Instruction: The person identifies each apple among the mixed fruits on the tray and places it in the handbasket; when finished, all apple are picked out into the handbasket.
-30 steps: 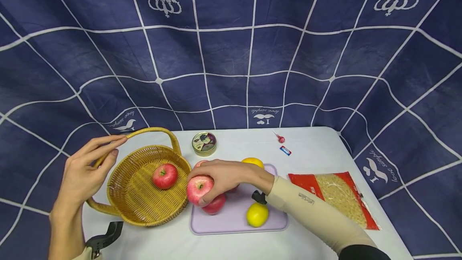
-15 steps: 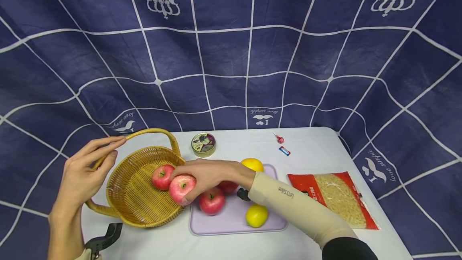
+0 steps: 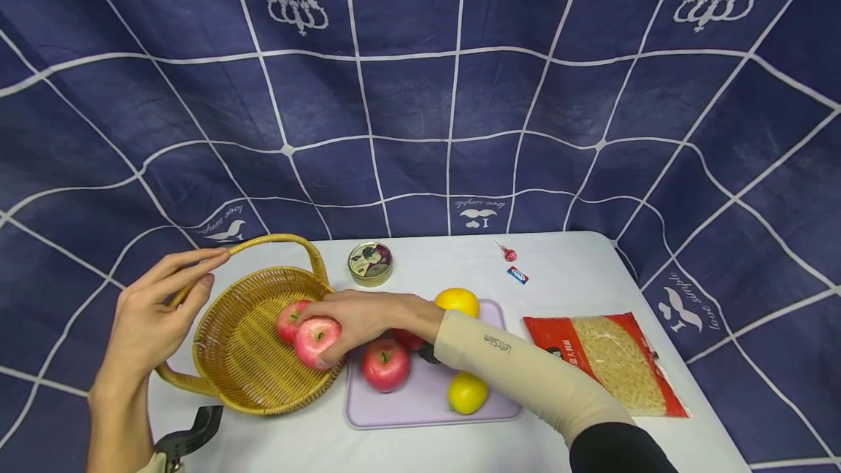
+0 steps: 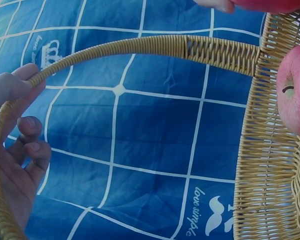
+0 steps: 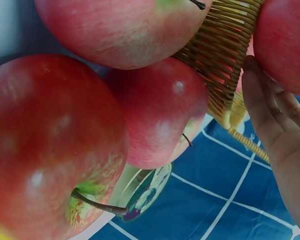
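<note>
The red apple [image 3: 317, 345] is in the right grip [image 3: 355, 318], pinched between thumb and fingers, above the right part of a wicker basket [image 3: 236, 367]. Just left of that grip and partly covered by the held fruit, a second apple [image 3: 287, 321] lies in the basket; whether the two touch I cannot tell. The left grip [image 3: 150, 312], at the basket's left, pinches its arched handle [image 3: 279, 238] between thumb and fingers.

Right of the right grip, a lilac tray [image 3: 427, 414] carries more apples [image 3: 385, 366], three of them in the right wrist view. Beyond the right forearm [image 3: 506, 356] is a yellow-orange fruit [image 3: 458, 301]; on its near side, a lemon [image 3: 468, 393]. Past the right grip, on its far side, a round tin [image 3: 370, 263] stands on the white worktop [image 3: 263, 447]. Well to the right of that grip lie a lollipop [image 3: 509, 254], a small wrapped sweet [image 3: 517, 274] and a red-ended bag of pasta [image 3: 617, 367].
</note>
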The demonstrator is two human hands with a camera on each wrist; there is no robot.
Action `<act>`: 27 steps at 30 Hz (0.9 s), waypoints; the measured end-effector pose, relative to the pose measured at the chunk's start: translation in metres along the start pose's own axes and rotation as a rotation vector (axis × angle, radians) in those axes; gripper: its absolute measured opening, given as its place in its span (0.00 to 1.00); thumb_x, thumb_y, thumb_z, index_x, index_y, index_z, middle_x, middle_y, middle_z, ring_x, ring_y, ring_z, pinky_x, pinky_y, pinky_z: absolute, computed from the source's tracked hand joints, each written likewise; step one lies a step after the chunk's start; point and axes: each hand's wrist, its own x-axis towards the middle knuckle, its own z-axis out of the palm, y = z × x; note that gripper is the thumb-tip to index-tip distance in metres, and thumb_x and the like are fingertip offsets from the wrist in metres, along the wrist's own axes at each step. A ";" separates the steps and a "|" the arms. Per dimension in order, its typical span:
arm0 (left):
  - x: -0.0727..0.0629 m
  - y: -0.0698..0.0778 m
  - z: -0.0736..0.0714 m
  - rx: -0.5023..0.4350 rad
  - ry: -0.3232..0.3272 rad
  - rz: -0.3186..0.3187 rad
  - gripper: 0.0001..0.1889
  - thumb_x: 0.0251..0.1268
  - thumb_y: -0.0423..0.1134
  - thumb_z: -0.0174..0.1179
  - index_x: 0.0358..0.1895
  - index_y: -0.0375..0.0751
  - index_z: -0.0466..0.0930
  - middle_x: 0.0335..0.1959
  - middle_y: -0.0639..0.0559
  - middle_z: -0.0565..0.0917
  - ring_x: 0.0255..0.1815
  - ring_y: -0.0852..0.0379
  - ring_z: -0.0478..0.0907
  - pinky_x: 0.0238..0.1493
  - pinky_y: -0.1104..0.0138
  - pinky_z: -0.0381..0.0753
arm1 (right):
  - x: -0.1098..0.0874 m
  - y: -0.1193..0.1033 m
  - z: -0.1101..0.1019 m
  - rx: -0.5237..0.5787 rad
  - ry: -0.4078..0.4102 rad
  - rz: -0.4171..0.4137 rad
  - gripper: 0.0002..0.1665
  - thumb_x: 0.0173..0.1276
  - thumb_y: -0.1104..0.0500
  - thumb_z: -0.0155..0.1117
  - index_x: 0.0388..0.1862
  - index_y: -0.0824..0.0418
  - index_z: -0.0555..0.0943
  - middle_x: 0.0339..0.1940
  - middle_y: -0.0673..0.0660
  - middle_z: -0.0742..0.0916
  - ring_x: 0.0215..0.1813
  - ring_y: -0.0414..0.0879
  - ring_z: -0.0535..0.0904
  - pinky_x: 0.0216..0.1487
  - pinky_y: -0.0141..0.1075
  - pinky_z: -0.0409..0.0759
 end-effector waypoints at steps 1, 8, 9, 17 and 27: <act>0.000 0.000 0.000 -0.001 0.000 0.001 0.18 0.53 0.14 0.60 0.46 0.30 0.88 0.47 0.38 0.86 0.54 0.70 0.78 0.54 0.83 0.72 | 0.001 0.000 0.000 -0.001 0.001 0.000 0.38 0.56 0.34 0.73 0.66 0.34 0.72 0.46 0.36 0.77 0.48 0.30 0.73 0.48 0.22 0.73; 0.000 0.002 0.000 -0.005 -0.002 0.006 0.18 0.53 0.14 0.60 0.46 0.29 0.88 0.47 0.37 0.86 0.54 0.70 0.78 0.54 0.83 0.72 | 0.012 0.004 0.004 -0.047 -0.004 0.016 0.38 0.57 0.30 0.70 0.67 0.32 0.72 0.45 0.34 0.77 0.47 0.28 0.73 0.49 0.22 0.71; 0.000 0.002 0.000 -0.006 -0.001 0.006 0.18 0.53 0.14 0.60 0.46 0.29 0.88 0.47 0.37 0.86 0.54 0.70 0.78 0.54 0.83 0.72 | 0.014 0.005 0.005 -0.054 -0.003 0.013 0.38 0.57 0.30 0.70 0.66 0.32 0.73 0.45 0.34 0.77 0.47 0.27 0.73 0.49 0.22 0.71; -0.002 0.002 0.001 0.003 -0.002 0.005 0.18 0.54 0.15 0.61 0.47 0.29 0.88 0.47 0.37 0.86 0.53 0.71 0.78 0.54 0.83 0.72 | 0.027 0.005 0.012 -0.103 -0.041 0.025 0.38 0.57 0.31 0.71 0.66 0.35 0.74 0.47 0.37 0.78 0.49 0.30 0.72 0.50 0.21 0.70; -0.001 0.001 -0.001 0.014 0.002 0.011 0.19 0.53 0.14 0.60 0.47 0.30 0.88 0.47 0.38 0.86 0.53 0.71 0.78 0.55 0.83 0.72 | 0.040 0.003 0.016 -0.229 -0.098 0.074 0.39 0.56 0.28 0.69 0.67 0.33 0.74 0.58 0.41 0.76 0.59 0.35 0.69 0.56 0.26 0.69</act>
